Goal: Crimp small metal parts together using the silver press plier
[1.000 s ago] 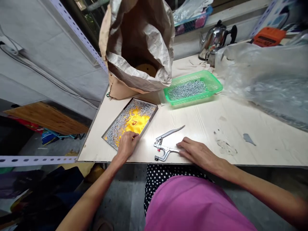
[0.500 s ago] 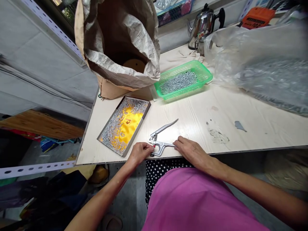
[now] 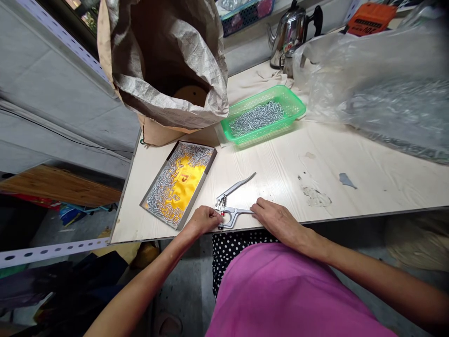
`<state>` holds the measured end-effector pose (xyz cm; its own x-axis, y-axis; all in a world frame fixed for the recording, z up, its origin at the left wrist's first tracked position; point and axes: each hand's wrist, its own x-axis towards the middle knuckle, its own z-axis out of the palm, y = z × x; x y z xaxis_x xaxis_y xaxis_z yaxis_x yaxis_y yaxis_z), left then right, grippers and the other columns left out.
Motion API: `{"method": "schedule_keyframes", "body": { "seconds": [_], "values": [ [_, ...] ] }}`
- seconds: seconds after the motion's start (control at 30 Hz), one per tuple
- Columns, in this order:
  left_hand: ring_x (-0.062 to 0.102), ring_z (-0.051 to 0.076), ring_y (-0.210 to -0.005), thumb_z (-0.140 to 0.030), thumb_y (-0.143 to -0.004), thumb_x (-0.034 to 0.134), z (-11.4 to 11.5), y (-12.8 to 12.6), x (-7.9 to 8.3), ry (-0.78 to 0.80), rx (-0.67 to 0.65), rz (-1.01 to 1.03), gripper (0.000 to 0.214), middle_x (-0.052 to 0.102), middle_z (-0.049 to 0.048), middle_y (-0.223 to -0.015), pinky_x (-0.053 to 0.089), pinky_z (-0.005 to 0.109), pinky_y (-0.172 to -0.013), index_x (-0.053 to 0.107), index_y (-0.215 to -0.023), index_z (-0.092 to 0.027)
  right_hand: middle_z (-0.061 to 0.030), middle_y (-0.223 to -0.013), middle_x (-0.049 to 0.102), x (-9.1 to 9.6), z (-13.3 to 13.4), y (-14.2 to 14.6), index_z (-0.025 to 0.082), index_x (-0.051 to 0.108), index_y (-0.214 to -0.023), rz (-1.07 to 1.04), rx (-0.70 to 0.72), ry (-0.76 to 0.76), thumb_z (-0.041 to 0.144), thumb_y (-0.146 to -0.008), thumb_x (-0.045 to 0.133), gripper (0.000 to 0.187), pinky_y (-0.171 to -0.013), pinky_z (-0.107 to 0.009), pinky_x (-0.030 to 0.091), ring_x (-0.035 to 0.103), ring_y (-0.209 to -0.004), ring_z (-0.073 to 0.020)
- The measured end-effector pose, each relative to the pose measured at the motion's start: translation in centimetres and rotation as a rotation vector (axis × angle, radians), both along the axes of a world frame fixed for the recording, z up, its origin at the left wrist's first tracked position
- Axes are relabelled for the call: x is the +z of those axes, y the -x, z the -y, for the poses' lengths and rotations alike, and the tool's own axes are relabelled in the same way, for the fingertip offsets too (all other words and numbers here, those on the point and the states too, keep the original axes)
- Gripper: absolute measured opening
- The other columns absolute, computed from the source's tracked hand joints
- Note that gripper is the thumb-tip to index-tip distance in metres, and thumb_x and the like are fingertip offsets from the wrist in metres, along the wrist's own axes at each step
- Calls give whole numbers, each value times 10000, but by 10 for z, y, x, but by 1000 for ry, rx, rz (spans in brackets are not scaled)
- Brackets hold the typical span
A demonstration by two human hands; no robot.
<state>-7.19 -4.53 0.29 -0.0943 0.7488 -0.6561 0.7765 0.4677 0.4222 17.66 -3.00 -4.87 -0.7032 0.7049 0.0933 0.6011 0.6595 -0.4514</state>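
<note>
Silver snap-fastener pliers [image 3: 234, 210] lie on the table near its front edge, handles spread apart, with a coil spring and a small red piece at the jaw end. My left hand [image 3: 204, 220] is closed in a pinch at the jaws beside the red piece; what its fingertips hold is too small to make out. My right hand [image 3: 275, 217] has its fingers closed on the end of the lower handle. Left of the pliers rests a shallow tray [image 3: 196, 199] with many small silver metal pins over a yellow bottom.
Behind the tray stands a large open paper sack [image 3: 154, 98]. Next to it a green basket [image 3: 238, 139] holds more metal pins. A clear plastic bag [image 3: 386, 93] of metal parts spreads over the right side. A metal kettle [image 3: 288, 37] is at the back.
The view has shifted slightly, so the table's things appear a little further left. Both hands keep their places at the pliers.
</note>
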Motion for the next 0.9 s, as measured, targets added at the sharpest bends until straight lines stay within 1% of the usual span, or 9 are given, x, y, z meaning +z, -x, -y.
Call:
{"method": "schedule_keyframes", "body": {
  "seconds": [0.13,0.2,0.27,0.37,0.4,0.47,0.57,0.67,0.9],
  "values": [
    [327,79,-426,-577,-646,642,3,5,-8,130,17,194,421,425,-59,-441,221,233,-452,579,-563,-169,-68,-925,572,8,0,-2,179,563,-905,2,10,66,145,-956,466,115,-656,-292,452,562,-767,-173],
    [323,73,-402,-630,-636,636,7,8,-13,127,40,244,473,421,-60,-441,230,231,-430,519,-535,-183,-102,-1050,584,14,-3,-4,185,568,-1027,-41,17,76,188,-930,540,102,-701,-322,485,582,-858,-203],
    [341,74,-394,-651,-638,629,11,8,-16,105,64,254,492,431,-58,-449,259,229,-417,503,-534,-188,-166,-1297,517,20,-10,-5,194,512,-1230,-64,30,26,254,-856,668,409,-817,-410,502,559,-1064,-282],
    [358,76,-401,-637,-642,634,14,8,-18,85,99,259,476,441,-57,-460,289,224,-407,517,-552,-184,-230,-1536,270,21,-30,-1,175,378,-1407,-12,91,-82,382,-698,821,861,-1011,-562,387,345,-1342,-407],
    [362,76,-405,-627,-640,640,15,7,-18,84,110,260,467,443,-57,-466,296,222,-407,520,-558,-183,-237,-1552,237,20,-38,2,166,356,-1426,13,120,-103,432,-662,838,942,-1052,-590,331,275,-1384,-423],
    [367,75,-414,-606,-637,651,16,6,-17,84,132,259,446,441,-62,-473,305,218,-407,529,-577,-181,-246,-1529,290,17,-54,7,154,345,-1439,60,180,-127,531,-625,831,1020,-1087,-624,249,209,-1415,-432],
    [369,76,-423,-588,-636,661,18,5,-16,81,157,273,428,434,-69,-484,306,217,-406,543,-609,-178,-240,-1407,462,17,-70,15,139,383,-1417,139,229,-122,609,-601,805,1031,-1062,-654,253,354,-1336,-432],
    [378,80,-427,-587,-630,671,19,4,-15,74,176,274,429,446,-66,-494,304,219,-402,550,-623,-175,-222,-1283,558,22,-72,19,111,423,-1383,181,223,-118,577,-602,811,989,-1025,-631,311,503,-1174,-393],
    [365,81,-420,-637,-639,659,18,4,-13,72,180,268,477,428,-67,-477,308,225,-409,517,-587,-185,-150,-1161,630,35,-59,17,159,432,-1379,177,202,-104,431,-720,781,793,-993,-524,341,541,-1060,-326]
  ]
}}
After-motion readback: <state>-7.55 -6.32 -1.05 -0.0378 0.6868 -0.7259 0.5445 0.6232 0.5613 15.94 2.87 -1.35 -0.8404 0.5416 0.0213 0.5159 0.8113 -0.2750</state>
